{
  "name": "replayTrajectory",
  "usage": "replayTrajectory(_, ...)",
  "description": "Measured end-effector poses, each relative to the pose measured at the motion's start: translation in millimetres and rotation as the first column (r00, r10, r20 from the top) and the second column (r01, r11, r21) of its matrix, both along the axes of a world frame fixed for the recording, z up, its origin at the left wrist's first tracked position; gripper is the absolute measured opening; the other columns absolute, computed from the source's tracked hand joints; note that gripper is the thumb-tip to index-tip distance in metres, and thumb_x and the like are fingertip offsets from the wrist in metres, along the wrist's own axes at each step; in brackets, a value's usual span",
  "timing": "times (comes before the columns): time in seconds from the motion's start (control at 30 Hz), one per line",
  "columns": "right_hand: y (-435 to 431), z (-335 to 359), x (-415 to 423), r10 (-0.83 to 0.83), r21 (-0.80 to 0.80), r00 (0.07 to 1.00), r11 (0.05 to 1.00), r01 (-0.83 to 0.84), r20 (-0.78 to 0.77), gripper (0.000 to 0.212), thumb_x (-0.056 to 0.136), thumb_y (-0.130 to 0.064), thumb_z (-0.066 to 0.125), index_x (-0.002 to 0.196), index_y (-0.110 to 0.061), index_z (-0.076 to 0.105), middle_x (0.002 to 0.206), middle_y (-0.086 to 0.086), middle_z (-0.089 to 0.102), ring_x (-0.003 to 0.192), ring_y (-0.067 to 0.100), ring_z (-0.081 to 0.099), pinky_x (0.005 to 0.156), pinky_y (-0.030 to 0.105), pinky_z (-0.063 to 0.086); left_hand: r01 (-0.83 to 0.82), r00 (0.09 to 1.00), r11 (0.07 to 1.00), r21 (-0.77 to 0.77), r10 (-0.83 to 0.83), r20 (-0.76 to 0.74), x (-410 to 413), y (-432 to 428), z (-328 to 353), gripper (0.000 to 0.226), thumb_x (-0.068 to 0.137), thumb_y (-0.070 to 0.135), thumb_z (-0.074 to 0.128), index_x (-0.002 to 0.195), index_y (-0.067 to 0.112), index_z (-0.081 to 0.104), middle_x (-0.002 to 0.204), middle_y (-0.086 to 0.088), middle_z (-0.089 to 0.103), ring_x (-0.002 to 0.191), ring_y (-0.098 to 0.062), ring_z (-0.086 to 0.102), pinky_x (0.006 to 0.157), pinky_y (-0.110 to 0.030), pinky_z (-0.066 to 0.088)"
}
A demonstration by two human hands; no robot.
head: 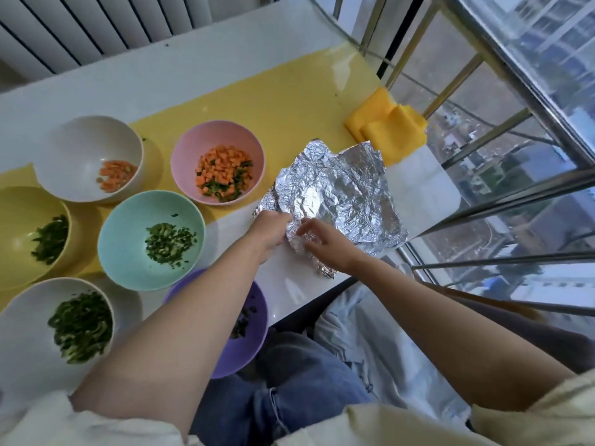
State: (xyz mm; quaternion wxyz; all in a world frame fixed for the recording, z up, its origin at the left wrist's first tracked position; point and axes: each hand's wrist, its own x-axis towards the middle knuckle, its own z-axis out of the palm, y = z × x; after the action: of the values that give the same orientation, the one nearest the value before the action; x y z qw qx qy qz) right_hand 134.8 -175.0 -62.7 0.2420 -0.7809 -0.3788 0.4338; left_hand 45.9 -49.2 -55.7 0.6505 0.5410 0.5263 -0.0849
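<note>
A crumpled sheet of aluminium foil [338, 191] lies on the white table [289, 281] near its right edge. My left hand [269, 228] grips the foil's near left edge, fingers curled into it. My right hand [322, 243] pinches the crumpled near corner of the foil just beside the left hand. A pink bowl [193, 149] with diced carrot and green bits stands just left of the foil.
Left of the foil stand a white bowl [74, 140] with carrot, a mint bowl [128, 220], a yellow bowl [19, 204], another white bowl [25, 310] and a purple bowl [251, 320], all holding chopped greens. Yellow cloths [386, 123] lie at the far right. Metal window bars [502, 201] border the table.
</note>
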Motion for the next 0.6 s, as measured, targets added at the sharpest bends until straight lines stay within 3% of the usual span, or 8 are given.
replayTrajectory(0.1,-3,0,5,-0.053,0.012,0.996,0.998,0.054,-0.068,0.028,0.092,-0.004,0.05,0.119,-0.01,0.055,0.125,0.007,0.057,0.102,0.021,0.056,0.081,0.026,0.041,-0.041,0.999,0.998,0.043,0.042,-0.006,8,-2,-15,0.016,0.07,0.028,0.062,0.073,0.015,0.054,0.076,-0.01,0.046,0.076,-0.02,0.043,0.07,-0.035,0.037)
replayTrajectory(0.2,-3,-1,10,-0.133,0.027,0.977,0.99,0.139,-0.169,0.029,0.091,-0.002,0.048,0.118,-0.012,0.056,0.123,0.006,0.059,0.106,0.02,0.059,0.084,0.026,0.046,-0.052,0.998,0.99,0.128,0.056,-0.029,13,0,-28,0.026,0.055,0.037,0.065,0.065,0.014,0.061,0.066,-0.012,0.059,0.066,-0.025,0.052,0.067,-0.036,0.043)
replayTrajectory(0.3,-2,-1,16,-0.161,0.034,0.958,0.984,0.174,-0.239,0.026,0.092,0.002,0.047,0.113,-0.011,0.055,0.123,0.008,0.062,0.115,0.018,0.058,0.084,0.021,0.047,-0.038,0.998,0.99,0.134,0.046,-0.051,19,3,-41,0.038,0.051,0.039,0.07,0.078,0.012,0.072,0.084,-0.02,0.073,0.082,-0.037,0.07,0.077,-0.047,0.056)
replayTrajectory(0.4,-5,-1,25,-0.196,0.047,0.946,0.976,0.215,-0.257,0.024,0.093,0.004,0.048,0.11,-0.01,0.058,0.113,0.007,0.066,0.108,0.02,0.063,0.092,0.034,0.051,0.003,0.997,0.977,0.214,0.014,-0.078,22,3,-37,0.034,0.063,0.034,0.072,0.088,0.011,0.07,0.094,-0.015,0.073,0.091,-0.033,0.069,0.085,-0.048,0.056)
replayTrajectory(0.5,-8,7,35,-0.304,0.113,0.942,0.94,0.321,-0.142,0.024,0.092,0.002,0.048,0.109,-0.01,0.06,0.101,-0.002,0.064,0.091,0.012,0.062,0.086,0.031,0.051,0.003,1.0,0.94,0.342,0.0,-0.008,22,2,-15,0.018,0.084,0.023,0.064,0.097,0.011,0.064,0.091,-0.007,0.068,0.085,-0.028,0.061,0.08,-0.036,0.051)
replayTrajectory(0.6,-6,9,46,-0.515,0.191,0.846,0.852,0.487,0.137,0.03,0.093,-0.006,0.053,0.123,-0.01,0.055,0.12,0.004,0.056,0.109,0.016,0.053,0.094,0.03,0.044,-0.056,0.992,0.914,0.402,0.006,0.124,15,10,1,0.007,0.09,0.015,0.059,0.094,0.012,0.054,0.072,0.003,0.053,0.064,-0.013,0.047,0.064,-0.029,0.035)
